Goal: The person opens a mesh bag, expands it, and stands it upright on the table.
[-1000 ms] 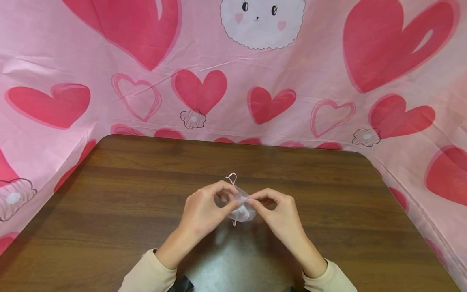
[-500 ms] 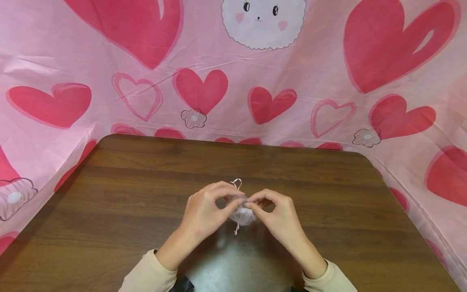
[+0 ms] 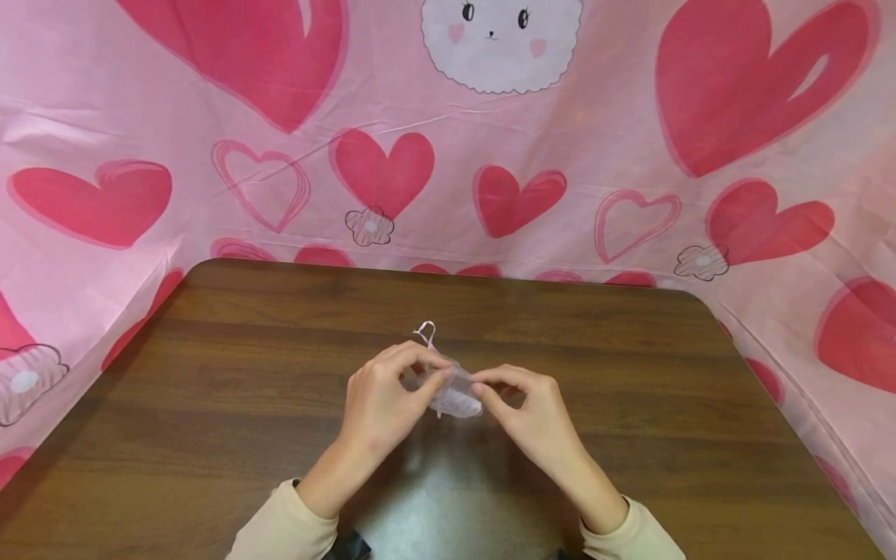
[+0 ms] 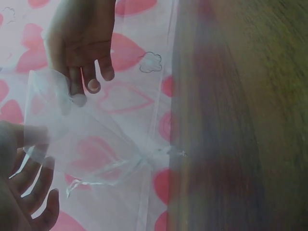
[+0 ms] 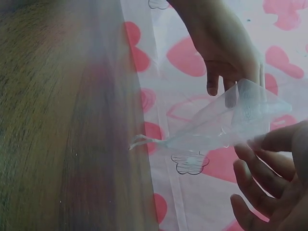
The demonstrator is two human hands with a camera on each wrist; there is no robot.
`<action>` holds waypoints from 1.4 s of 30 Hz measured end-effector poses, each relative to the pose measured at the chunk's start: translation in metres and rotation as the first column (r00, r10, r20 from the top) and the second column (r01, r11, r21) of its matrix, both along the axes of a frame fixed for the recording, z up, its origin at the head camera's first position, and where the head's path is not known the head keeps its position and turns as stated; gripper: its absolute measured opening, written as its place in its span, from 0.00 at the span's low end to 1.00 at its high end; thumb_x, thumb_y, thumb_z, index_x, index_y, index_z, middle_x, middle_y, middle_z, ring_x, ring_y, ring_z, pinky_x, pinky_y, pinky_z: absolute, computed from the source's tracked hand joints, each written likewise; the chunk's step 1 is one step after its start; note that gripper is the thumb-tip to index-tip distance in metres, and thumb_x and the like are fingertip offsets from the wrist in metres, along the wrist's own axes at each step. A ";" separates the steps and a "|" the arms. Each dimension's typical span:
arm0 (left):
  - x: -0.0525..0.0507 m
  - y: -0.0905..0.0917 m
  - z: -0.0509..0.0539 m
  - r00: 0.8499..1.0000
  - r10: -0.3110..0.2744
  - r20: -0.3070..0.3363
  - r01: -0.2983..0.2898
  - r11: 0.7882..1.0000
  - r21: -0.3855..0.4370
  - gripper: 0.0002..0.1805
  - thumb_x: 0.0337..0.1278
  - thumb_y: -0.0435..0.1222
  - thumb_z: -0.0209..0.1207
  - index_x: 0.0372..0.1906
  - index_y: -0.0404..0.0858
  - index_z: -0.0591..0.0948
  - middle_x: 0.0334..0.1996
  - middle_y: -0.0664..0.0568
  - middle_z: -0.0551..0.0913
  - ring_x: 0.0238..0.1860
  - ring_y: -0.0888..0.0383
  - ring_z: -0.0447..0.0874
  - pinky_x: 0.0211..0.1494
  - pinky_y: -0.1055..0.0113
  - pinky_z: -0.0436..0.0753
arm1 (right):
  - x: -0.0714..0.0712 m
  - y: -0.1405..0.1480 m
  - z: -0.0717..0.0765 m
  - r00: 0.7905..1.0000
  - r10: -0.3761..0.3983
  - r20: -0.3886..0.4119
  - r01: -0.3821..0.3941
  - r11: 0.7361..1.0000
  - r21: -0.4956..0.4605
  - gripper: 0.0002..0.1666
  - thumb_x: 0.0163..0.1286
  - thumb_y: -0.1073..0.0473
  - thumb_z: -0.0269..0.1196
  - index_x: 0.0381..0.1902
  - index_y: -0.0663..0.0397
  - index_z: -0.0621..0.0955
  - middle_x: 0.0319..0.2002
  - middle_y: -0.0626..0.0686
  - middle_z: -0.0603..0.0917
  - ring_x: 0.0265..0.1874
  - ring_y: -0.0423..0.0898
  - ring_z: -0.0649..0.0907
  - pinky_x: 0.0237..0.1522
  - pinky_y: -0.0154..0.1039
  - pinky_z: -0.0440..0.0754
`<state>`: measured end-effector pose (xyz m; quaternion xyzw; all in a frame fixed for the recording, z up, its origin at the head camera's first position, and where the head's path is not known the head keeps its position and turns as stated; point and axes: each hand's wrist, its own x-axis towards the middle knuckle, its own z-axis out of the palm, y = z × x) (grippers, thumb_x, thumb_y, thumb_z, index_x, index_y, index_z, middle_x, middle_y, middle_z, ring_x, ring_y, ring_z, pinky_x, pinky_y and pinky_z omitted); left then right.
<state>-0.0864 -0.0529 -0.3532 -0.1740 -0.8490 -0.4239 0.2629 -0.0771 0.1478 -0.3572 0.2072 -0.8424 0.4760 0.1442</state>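
Observation:
A small sheer white organza drawstring bag [image 3: 456, 403] is held in the air between the two hands. My left hand [image 3: 381, 400] pinches its left side between thumb and index finger. On the other side, my right hand [image 3: 532, 400] pinches the bag's edge with thumb and fingertip. A thin white drawstring loop [image 3: 428, 331] sticks out past the left fingers. In the left wrist view the see-through bag [image 4: 91, 130] spreads out and tapers to a gathered end. The right wrist view shows the bag [image 5: 216, 122] narrowing toward its cord [image 5: 142, 140]. Whether it contains anything cannot be told.
Beneath the hands lies a dark brown wooden table [image 3: 280, 327] with rounded far corners. A pink cloth [image 3: 448, 109] printed with red hearts hangs behind and along both sides. Light sleeves [image 3: 294, 523] cover the forearms.
The bag dipped toward the person, then swung up and left, its drawstring loop going with it. My left hand has shifted slightly left, while the right hand stays almost in place.

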 end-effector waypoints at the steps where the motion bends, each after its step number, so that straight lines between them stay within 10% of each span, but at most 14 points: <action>1: 0.000 0.000 0.000 1.000 0.003 0.002 -0.003 1.000 -0.005 0.08 0.47 0.39 0.75 0.31 0.56 0.88 0.29 0.73 0.83 0.29 0.69 0.78 0.31 0.65 0.78 | 0.000 0.000 0.000 1.000 -0.011 -0.009 0.011 1.000 -0.008 0.05 0.63 0.63 0.71 0.37 0.51 0.89 0.33 0.43 0.88 0.32 0.38 0.83 0.38 0.42 0.82; 25: 0.002 0.001 -0.004 0.994 -0.079 0.079 0.094 0.973 -0.211 0.10 0.47 0.44 0.75 0.37 0.57 0.90 0.34 0.73 0.84 0.38 0.71 0.78 0.36 0.64 0.78 | -0.004 0.001 -0.004 0.994 -0.011 -0.110 0.020 0.997 0.074 0.11 0.55 0.69 0.74 0.31 0.47 0.89 0.29 0.36 0.86 0.30 0.35 0.82 0.36 0.39 0.81; 42: 0.000 0.000 -0.004 0.998 0.008 0.064 0.002 0.989 -0.145 0.08 0.44 0.43 0.76 0.30 0.57 0.88 0.26 0.70 0.80 0.30 0.67 0.77 0.31 0.64 0.75 | -0.003 0.003 0.000 1.000 -0.014 0.011 0.013 0.996 0.089 0.09 0.59 0.69 0.71 0.35 0.50 0.89 0.33 0.42 0.88 0.35 0.37 0.84 0.40 0.47 0.82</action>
